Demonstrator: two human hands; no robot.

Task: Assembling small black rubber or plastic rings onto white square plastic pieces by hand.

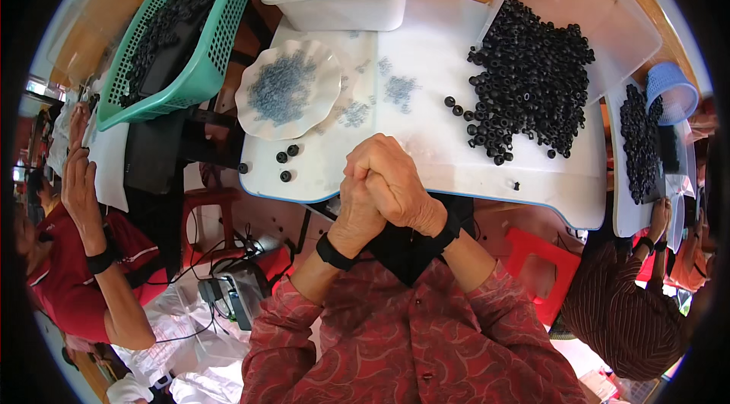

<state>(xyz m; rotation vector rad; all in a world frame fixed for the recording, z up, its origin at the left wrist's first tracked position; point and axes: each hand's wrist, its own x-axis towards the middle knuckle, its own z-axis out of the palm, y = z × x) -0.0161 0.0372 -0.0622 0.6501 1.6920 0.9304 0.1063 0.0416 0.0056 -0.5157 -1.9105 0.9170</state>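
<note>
My left hand (360, 205) and my right hand (398, 180) are pressed together at the front edge of the white table (449, 168). The right one's fingers wrap over the left, both closed; whatever lies between them is hidden. Just left of them, a few small black round parts (286, 176) with holes sit on the table. Beyond these stands a white scalloped plate (247, 100) bearing many tiny translucent grey rings (283, 88). More such rings (399, 89) are scattered on the table beside it. A big heap of black round parts (528, 77) spreads at the right.
A see-through plastic bin (608, 24) lies tipped behind the heap. At the back are a white tub (342, 12) and a green basket (201, 73), both with black parts. Co-workers sit left (84, 275) and right (623, 305). Red stools (544, 267) flank me.
</note>
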